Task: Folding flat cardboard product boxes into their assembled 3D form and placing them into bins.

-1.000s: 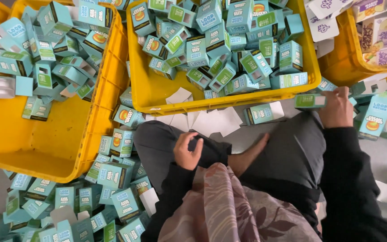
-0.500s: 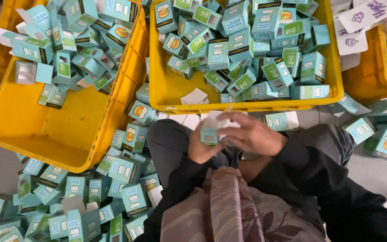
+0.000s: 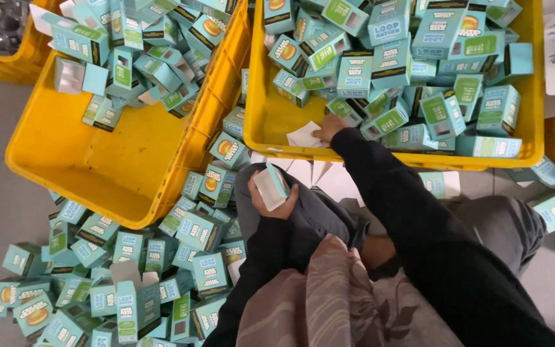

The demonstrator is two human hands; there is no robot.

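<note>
Left hand [image 3: 272, 200] clasping teal carton [image 3: 271, 184], right hand [image 3: 329, 128] fingers on white cards [image 3: 304, 135] in yellow crate [image 3: 271, 122]

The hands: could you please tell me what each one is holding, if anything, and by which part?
The left hand grips a small teal box around its lower end. The right hand holds nothing visible; it reaches white cards in the yellow crate.

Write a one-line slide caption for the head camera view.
Left hand holds a small teal box while the right hand reaches white cards in a yellow crate.
</note>
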